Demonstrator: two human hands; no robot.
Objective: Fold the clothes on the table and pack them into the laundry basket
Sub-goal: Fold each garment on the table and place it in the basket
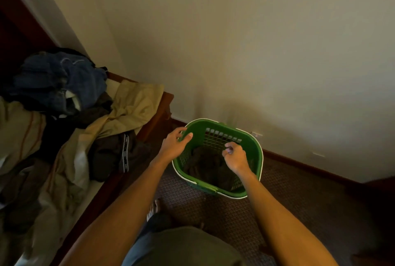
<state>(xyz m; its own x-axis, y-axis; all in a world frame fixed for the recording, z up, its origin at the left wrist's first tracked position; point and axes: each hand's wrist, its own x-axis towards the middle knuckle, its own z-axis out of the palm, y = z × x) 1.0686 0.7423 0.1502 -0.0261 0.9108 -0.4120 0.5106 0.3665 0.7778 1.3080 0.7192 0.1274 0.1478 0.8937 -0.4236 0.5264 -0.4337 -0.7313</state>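
A green laundry basket [257, 158] with a white rim stands on the carpet by the wall. A dark folded garment [205, 165] lies at its bottom. My left hand [174, 145] hovers over the basket's left rim, fingers apart and holding nothing. Above the basket's middle, my right hand [234, 155] is loosely curled with nothing in it. On the left, a table [159, 113] carries a heap of unfolded clothes: blue jeans [64, 81], beige trousers [132, 105] and dark shorts with a striped band [121, 152].
A cream wall with a dark skirting board [310, 166] runs behind the basket. Patterned brown carpet [299, 212] covers the floor. My bare foot [152, 209] stands between table and basket.
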